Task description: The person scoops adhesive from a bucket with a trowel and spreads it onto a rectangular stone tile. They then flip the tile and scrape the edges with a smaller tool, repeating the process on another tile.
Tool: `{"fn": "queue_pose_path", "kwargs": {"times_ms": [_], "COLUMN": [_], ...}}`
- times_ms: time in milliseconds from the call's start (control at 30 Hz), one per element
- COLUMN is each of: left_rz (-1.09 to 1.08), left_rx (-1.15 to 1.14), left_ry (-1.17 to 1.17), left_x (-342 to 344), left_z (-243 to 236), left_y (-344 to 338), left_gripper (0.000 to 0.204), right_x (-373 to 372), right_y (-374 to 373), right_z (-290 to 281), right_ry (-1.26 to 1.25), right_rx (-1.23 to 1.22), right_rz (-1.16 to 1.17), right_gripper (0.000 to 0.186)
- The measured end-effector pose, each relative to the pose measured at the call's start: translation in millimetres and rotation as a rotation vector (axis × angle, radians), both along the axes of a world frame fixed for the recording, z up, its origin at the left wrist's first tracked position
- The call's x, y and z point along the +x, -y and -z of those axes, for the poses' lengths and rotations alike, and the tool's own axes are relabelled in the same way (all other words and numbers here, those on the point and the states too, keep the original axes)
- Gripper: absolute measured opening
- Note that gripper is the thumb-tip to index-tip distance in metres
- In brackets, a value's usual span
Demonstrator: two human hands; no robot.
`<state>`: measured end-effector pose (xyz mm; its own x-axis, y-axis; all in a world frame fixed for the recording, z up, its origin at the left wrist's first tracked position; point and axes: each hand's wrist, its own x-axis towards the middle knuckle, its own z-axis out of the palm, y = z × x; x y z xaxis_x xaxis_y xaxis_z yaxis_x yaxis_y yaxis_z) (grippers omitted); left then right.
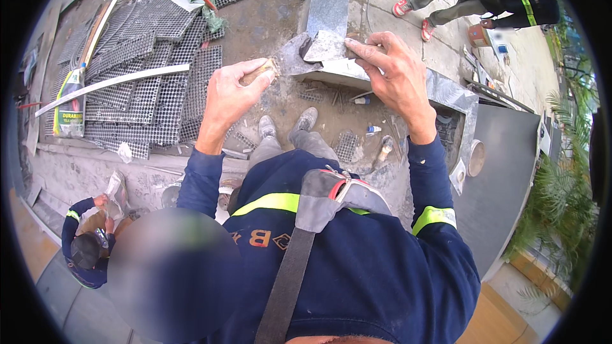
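Smeared grey scraper point(294, 58) clamped in left hand point(233, 94), paler crusted scraper point(326, 47) pinched in right hand point(400, 81)

Against the left edge of the stack of black plastic grid panels point(175, 86), an upright sack point(71, 95) bears bold yellow capitals point(69, 116) on a dark green band, with a smaller line of print below. To the lower right of that stack, a navy work shirt point(370, 261) carries a large orange letter point(259, 238) beside a diamond-shaped emblem point(282, 240).
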<state>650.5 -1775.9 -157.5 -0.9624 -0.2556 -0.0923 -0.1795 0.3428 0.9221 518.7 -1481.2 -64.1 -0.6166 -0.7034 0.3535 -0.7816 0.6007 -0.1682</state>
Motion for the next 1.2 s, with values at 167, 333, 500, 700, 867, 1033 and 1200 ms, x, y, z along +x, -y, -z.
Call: {"fn": "queue_pose_path", "kwargs": {"times_ms": [167,333,500,700,867,1033,1200], "left_rz": [-0.079,-0.097,-0.126,-0.099,0.049,0.054,-0.031], "left_rx": [-0.193,-0.26,-0.26,-0.14,0.33,0.452,0.021], "left_ry": [-0.037,0.013,-0.029,-0.074,-0.059,-0.039,-0.132], "left_x": [8,14,17,15,-1,-2,-19], "left_z": [-15,-21,-16,0,-3,4,-3], "left_y": [2,16,27,37,42,26,-5], "left_gripper": [0.039,0.036,0.036,0.039,0.039,0.041,0.04], "right_x": [12,15,14,4,-3,-21,-8], "right_y": [30,60,72,69,49,10,3], "right_z": [-10,-20,-15,-6,18,13,-21], "right_ry": [0.026,0.116,0.13,0.275,0.46,0.405,0.129], "right_rx": [0.012,-0.027,0.022,-0.012,-0.242,-0.267,-0.206], "right_rz": [0.037,0.054,0.037,0.009,-0.036,0.059,0.139], "right_gripper": [0.036,0.032,0.03,0.033,0.042,0.044,0.036]}}
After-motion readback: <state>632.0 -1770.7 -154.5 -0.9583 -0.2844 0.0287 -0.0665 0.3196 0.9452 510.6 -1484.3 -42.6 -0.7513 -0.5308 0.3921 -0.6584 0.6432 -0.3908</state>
